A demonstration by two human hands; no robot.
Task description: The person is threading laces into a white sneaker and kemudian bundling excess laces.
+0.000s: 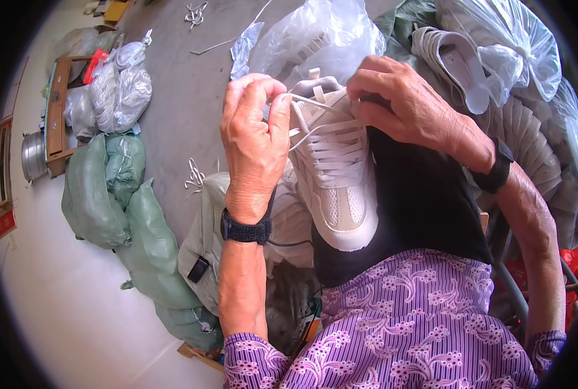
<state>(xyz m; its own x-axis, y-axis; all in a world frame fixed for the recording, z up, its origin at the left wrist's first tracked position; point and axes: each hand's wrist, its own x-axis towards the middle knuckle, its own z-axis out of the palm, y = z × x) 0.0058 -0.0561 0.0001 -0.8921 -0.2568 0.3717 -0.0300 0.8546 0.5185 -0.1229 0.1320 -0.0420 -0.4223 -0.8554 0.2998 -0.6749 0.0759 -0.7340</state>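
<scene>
A white-and-beige sneaker (344, 217) rests toe toward me on the dark cloth over my lap. Flat white laces cross its tongue in several rows. My left hand (255, 133) is beside the shoe's left edge, thumb and forefinger pinched on a loose white shoelace (318, 104). That lace runs over the upper tongue toward my right hand (413, 107). At the shoe's right collar, my right fingers are bent closed where the lace meets them; their tips are partly hidden. A black strap circles each wrist.
Clear plastic bags (321, 45) lie just beyond the shoe. At right, another sneaker (454, 68) sits among bagged shoes (516, 136). Green sacks (98, 194) line the left wall near a wooden drawer unit (57, 113). Loose laces (195, 14) lie on the grey floor.
</scene>
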